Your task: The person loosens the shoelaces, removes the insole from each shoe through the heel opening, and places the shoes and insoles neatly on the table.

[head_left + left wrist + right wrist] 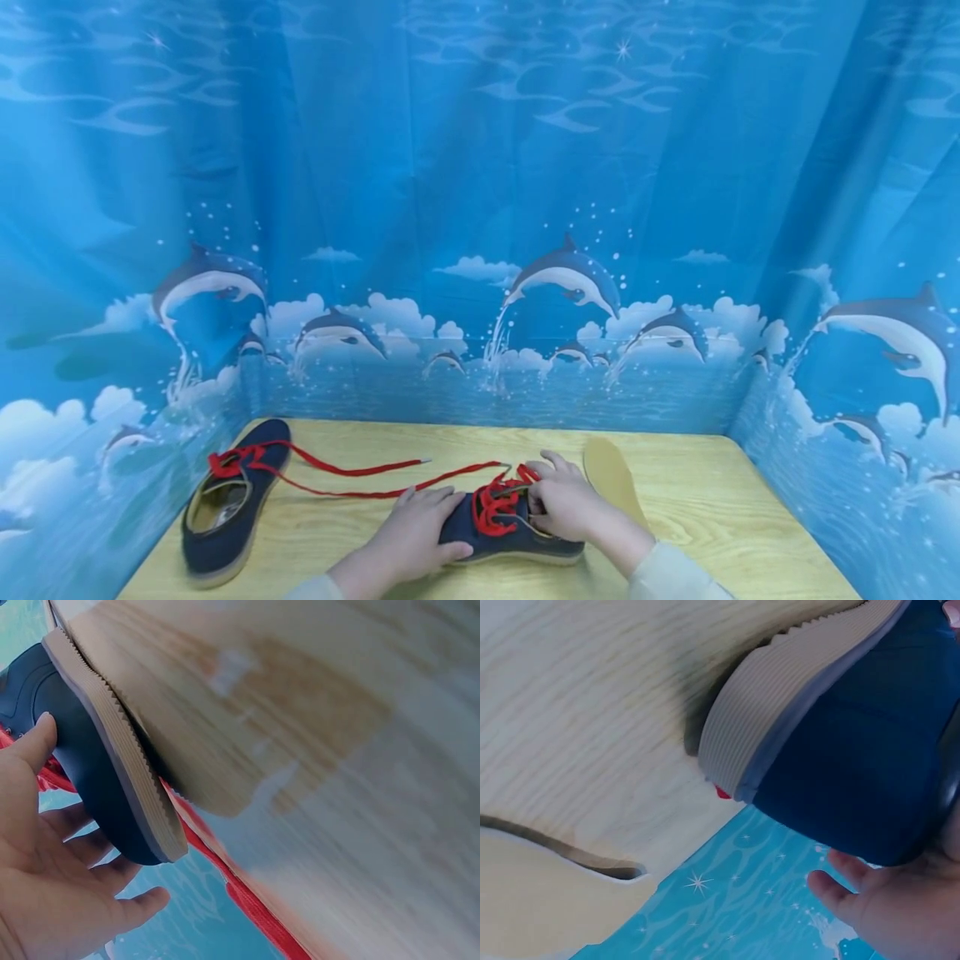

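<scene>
A navy shoe (540, 546) with red laces (495, 508) sits sideways on the table, toe to the left. My left hand (412, 533) grips its toe end, thumb on the near side and fingers over the far side. The left wrist view shows that hand (67, 847) around the dark toe (112, 787) above the pale ridged sole. My right hand (566, 500) holds the shoe at its opening, some fingers bent into it and hidden. In the right wrist view, two fingertips of the right hand (900, 907) show beyond the navy heel (847, 750).
Another navy shoe (258, 500) stands at the table's left, its long red laces (352, 471) trailing right toward my left hand. A tan insole (611, 475) lies behind my right hand. A blue dolphin-print curtain (480, 208) surrounds the wooden table (720, 508).
</scene>
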Action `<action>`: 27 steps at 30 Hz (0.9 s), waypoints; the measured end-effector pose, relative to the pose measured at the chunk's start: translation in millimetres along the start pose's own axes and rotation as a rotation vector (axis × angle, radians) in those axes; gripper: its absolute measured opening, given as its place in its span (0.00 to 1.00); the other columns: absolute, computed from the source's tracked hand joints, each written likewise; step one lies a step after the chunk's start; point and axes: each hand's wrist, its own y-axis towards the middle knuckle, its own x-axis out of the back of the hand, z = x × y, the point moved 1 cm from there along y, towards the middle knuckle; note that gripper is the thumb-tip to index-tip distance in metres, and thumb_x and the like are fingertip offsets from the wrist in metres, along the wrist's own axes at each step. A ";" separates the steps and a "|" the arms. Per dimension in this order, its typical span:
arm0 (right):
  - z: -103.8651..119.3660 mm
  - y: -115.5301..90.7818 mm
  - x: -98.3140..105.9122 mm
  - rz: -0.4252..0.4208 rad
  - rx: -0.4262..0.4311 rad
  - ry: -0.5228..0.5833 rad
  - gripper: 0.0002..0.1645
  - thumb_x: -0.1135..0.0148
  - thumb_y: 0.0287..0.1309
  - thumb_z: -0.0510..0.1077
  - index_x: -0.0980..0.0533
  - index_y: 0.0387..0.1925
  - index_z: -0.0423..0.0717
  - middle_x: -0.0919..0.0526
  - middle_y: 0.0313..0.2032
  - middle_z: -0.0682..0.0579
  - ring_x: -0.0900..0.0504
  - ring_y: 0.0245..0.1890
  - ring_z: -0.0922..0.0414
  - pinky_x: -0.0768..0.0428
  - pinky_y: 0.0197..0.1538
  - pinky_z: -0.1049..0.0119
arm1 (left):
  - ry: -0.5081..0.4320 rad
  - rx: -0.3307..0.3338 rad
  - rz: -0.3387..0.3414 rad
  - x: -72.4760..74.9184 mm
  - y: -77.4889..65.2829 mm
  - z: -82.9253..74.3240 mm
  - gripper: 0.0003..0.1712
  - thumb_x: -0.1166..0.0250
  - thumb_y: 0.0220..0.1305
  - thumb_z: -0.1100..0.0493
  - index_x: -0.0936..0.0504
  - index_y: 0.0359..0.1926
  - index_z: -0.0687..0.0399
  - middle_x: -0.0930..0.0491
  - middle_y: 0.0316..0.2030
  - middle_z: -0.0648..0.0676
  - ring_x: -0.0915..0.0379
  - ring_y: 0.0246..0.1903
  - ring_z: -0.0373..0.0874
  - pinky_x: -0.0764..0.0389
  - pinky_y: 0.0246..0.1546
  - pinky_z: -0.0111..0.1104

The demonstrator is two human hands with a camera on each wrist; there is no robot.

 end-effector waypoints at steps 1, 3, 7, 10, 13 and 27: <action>-0.8 0.9 -0.1 0.000 0.003 0.002 0.19 0.26 0.50 0.44 0.28 0.15 0.58 0.27 0.65 0.40 0.40 0.70 0.33 0.36 0.64 0.31 | 0.000 0.002 0.002 0.3 0.1 0.3 0.48 0.36 0.55 0.25 0.27 0.70 0.46 0.27 0.66 0.54 0.34 0.67 0.57 0.42 0.67 0.63; -1.9 2.2 -0.4 0.006 0.017 0.000 0.16 0.25 0.50 0.44 0.24 0.16 0.59 0.26 0.64 0.40 0.39 0.69 0.33 0.35 0.64 0.31 | 0.000 0.005 0.007 0.9 0.2 0.9 0.49 0.36 0.55 0.25 0.27 0.70 0.46 0.27 0.66 0.54 0.34 0.67 0.57 0.43 0.67 0.64; -5.3 4.2 -3.3 0.004 0.047 0.040 0.09 0.26 0.53 0.46 0.17 0.21 0.60 0.26 0.64 0.40 0.38 0.68 0.33 0.34 0.63 0.31 | 0.003 -0.003 0.012 1.6 0.6 1.8 0.49 0.36 0.55 0.25 0.28 0.70 0.45 0.27 0.66 0.54 0.34 0.66 0.57 0.43 0.67 0.65; -11.9 4.4 -4.8 -0.025 0.069 0.132 0.08 0.27 0.56 0.46 0.15 0.23 0.61 0.25 0.63 0.40 0.38 0.68 0.32 0.35 0.62 0.30 | 0.008 -0.009 0.014 1.5 1.0 2.0 0.48 0.37 0.55 0.24 0.28 0.71 0.44 0.27 0.67 0.54 0.34 0.66 0.57 0.43 0.67 0.65; -21.2 2.3 -4.5 -0.019 0.084 0.280 0.07 0.28 0.58 0.46 0.14 0.25 0.62 0.26 0.64 0.39 0.40 0.68 0.31 0.39 0.63 0.27 | 0.013 -0.010 0.015 1.5 1.2 1.4 0.48 0.37 0.55 0.24 0.28 0.70 0.43 0.27 0.66 0.53 0.34 0.66 0.57 0.43 0.67 0.65; -45.2 -5.5 -13.2 0.080 0.067 0.761 0.10 0.39 0.68 0.50 0.16 0.34 0.53 0.44 0.75 0.37 0.51 0.72 0.28 0.45 0.64 0.24 | 0.046 0.016 0.005 1.4 3.8 -3.7 0.46 0.34 0.53 0.26 0.26 0.69 0.41 0.26 0.65 0.53 0.32 0.65 0.55 0.39 0.66 0.63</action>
